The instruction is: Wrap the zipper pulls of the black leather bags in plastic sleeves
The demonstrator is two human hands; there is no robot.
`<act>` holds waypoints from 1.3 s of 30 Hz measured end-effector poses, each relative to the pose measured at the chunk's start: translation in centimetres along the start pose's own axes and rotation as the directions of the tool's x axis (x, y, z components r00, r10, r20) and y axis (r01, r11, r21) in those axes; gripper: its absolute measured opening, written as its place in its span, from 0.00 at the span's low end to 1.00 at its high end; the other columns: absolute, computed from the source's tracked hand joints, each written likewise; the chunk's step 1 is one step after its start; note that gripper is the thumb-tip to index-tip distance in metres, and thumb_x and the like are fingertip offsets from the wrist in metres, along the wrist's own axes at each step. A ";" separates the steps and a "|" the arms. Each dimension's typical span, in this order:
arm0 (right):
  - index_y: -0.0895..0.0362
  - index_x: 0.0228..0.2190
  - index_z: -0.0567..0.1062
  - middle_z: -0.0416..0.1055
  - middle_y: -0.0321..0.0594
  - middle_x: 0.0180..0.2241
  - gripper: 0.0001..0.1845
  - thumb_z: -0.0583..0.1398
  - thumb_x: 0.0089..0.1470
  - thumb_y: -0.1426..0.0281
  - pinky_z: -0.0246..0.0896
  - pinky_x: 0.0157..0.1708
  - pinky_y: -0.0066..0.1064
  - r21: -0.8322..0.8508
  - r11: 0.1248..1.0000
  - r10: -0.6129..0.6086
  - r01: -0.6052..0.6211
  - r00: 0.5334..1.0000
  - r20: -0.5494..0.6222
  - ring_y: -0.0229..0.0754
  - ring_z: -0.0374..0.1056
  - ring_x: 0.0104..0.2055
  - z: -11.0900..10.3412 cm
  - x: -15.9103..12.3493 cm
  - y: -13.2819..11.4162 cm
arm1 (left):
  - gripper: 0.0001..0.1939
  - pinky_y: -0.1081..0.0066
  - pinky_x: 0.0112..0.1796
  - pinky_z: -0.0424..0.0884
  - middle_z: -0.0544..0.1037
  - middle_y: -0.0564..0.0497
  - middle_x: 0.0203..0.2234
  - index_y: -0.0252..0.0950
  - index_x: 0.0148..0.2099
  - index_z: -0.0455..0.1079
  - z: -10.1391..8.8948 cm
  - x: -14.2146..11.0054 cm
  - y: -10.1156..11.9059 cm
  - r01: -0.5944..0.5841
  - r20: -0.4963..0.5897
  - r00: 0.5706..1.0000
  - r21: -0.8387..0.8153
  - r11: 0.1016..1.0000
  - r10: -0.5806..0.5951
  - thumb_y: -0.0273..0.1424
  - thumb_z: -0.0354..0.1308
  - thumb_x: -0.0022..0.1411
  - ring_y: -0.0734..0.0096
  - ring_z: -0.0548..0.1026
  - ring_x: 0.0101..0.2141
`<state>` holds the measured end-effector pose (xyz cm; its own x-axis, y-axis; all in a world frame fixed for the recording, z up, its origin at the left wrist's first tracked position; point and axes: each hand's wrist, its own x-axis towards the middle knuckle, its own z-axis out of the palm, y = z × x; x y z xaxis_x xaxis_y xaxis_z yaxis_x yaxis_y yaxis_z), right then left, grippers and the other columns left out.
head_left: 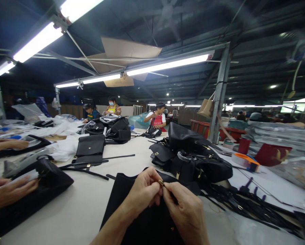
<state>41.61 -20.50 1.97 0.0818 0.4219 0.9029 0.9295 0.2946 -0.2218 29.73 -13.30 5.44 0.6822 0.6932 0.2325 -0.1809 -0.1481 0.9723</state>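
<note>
Hands [145, 186] [186, 206] pinch gold hardware [161, 183] (black bag [120, 199] beneath).

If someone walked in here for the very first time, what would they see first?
Probably the glowing white tube lights overhead, the brightest things here. Then, low in the middle, the bare left hand and right hand, fingertips together at a small gold-coloured metal piece above a flat black item. Just beyond them, slightly right, sits a big heap of black bags with gold-coloured fittings.
</note>
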 end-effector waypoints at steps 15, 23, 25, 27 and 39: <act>0.54 0.22 0.70 0.67 0.33 0.20 0.17 0.51 0.62 0.73 0.53 0.26 0.28 -0.079 0.995 -0.049 0.052 0.998 0.038 0.36 0.65 0.23 0.4 -0.2 0.0 | 0.07 0.80 0.16 0.45 0.60 0.63 0.12 0.37 0.29 0.63 -0.4 0.2 -0.4 0.071 0.001 0.997 -0.104 0.992 -0.071 0.26 0.54 0.42 0.85 0.52 0.13; 0.55 0.22 0.70 0.66 0.34 0.21 0.17 0.51 0.62 0.73 0.52 0.26 0.28 -0.078 0.995 -0.056 0.061 0.996 0.062 0.36 0.65 0.23 0.5 -0.4 0.3 | 0.06 0.82 0.14 0.49 0.62 0.62 0.13 0.36 0.29 0.63 -0.3 0.2 -0.8 0.000 -0.049 0.999 -0.030 1.000 -0.001 0.30 0.57 0.49 0.86 0.55 0.13; 0.55 0.23 0.70 0.66 0.34 0.21 0.18 0.51 0.63 0.73 0.51 0.26 0.29 -0.070 0.996 -0.053 0.058 0.995 0.079 0.36 0.65 0.23 0.4 -0.4 0.4 | 0.05 0.83 0.13 0.53 0.64 0.62 0.13 0.35 0.29 0.64 -0.3 0.1 -0.6 -0.010 -0.068 0.998 0.092 0.996 0.016 0.30 0.57 0.50 0.84 0.59 0.13; 0.54 0.23 0.71 0.67 0.34 0.21 0.18 0.51 0.64 0.72 0.51 0.26 0.29 -0.060 0.997 -0.052 0.058 0.994 0.096 0.37 0.65 0.24 0.4 -0.3 0.4 | 0.04 0.82 0.12 0.58 0.66 0.60 0.14 0.35 0.30 0.65 -0.5 0.0 -0.4 0.000 -0.048 0.999 0.167 0.986 0.008 0.30 0.56 0.51 0.81 0.63 0.13; 0.53 0.26 0.74 0.67 0.33 0.22 0.18 0.50 0.65 0.69 0.50 0.26 0.29 -0.033 0.997 -0.066 0.070 0.992 0.109 0.36 0.64 0.24 0.4 -0.3 0.6 | 0.08 0.77 0.19 0.71 0.76 0.52 0.22 0.31 0.32 0.68 -2.2 -0.2 -0.1 0.044 0.057 0.997 0.093 0.995 -0.050 0.32 0.56 0.53 0.77 0.74 0.18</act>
<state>42.01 -20.13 1.43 -0.0195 0.4928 0.8699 0.9443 0.2949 -0.1459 28.05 -11.89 5.20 0.7296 0.6584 0.1850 -0.0836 -0.1825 0.9796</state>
